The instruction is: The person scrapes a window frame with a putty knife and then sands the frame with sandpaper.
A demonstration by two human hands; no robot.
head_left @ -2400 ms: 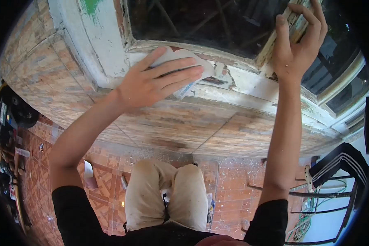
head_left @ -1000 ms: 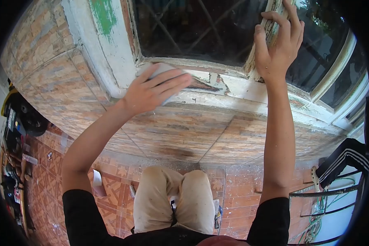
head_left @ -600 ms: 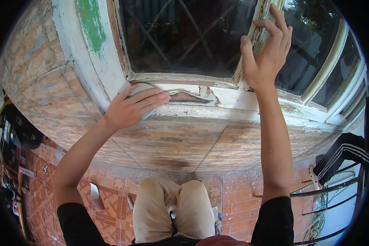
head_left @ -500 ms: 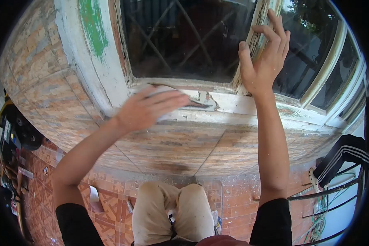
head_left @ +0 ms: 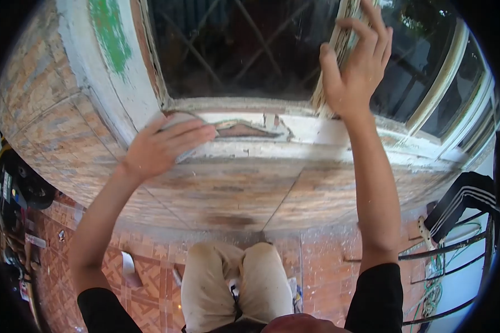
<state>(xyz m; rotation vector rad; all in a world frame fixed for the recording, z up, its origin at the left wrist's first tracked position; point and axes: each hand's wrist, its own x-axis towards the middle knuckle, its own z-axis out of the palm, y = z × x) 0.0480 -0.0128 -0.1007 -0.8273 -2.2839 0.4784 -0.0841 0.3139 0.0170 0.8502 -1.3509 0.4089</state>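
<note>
My left hand point(head_left: 160, 143) lies over a pale, folded piece of sandpaper point(head_left: 184, 118), pressing it against the bottom rail of a worn white window frame point(head_left: 316, 131). Only the sheet's edges show around the fingers. Just right of it, the rail has a long bare patch point(head_left: 244, 130) where paint is gone. My right hand point(head_left: 356, 72) rests with spread fingers on the peeling upright point(head_left: 347, 33) between two panes, holding nothing. Behind the dark glass point(head_left: 244, 50) runs a diamond-shaped grille.
Stone-patterned tiles point(head_left: 233, 191) cover the wall below the frame. A curled sheet point(head_left: 129, 266) and paint flakes lie on the red tiled floor. At right are a black metal railing point(head_left: 455, 252), green hose point(head_left: 432, 297) and another person's leg point(head_left: 461, 202). Tools point(head_left: 19, 255) stand at left.
My left hand has slid left along the bottom rail with the sandpaper, uncovering more of the bare patch. My right hand stays on the upright. The view has shifted slightly.
</note>
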